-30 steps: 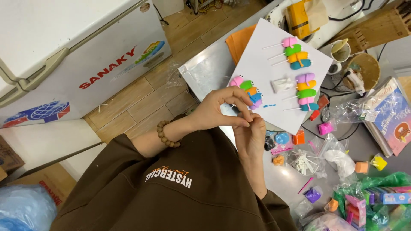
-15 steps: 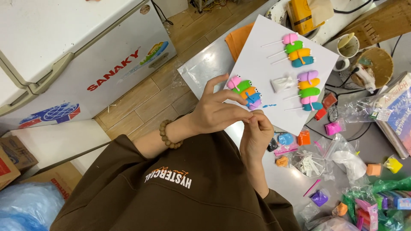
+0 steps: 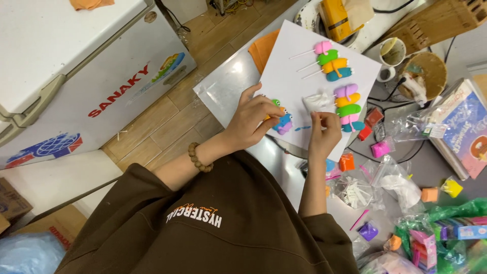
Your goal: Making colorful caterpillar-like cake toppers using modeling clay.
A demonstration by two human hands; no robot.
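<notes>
A white board (image 3: 284, 56) lies on the grey table. My left hand (image 3: 251, 119), with a bead bracelet on its wrist, grips a small multicoloured clay figure (image 3: 282, 123) at the board's near edge. My right hand (image 3: 324, 129) rests on the board just right of it with its fingers curled together; whether they pinch anything I cannot tell. A thin blue clay strip (image 3: 303, 128) lies between my hands. A white clay lump (image 3: 317, 101) sits just beyond my right hand.
Two finished striped clay figures on sticks (image 3: 332, 63) (image 3: 349, 107) lie further up the board. Loose clay blocks, plastic bags (image 3: 395, 175) and a book (image 3: 466, 132) crowd the table at the right, with a cup (image 3: 393, 50) behind. A white chest freezer (image 3: 76, 66) stands at the left.
My hands were close together over the clay figure. My right hand has now moved off to the right of it, while my left hand has closed down over the figure.
</notes>
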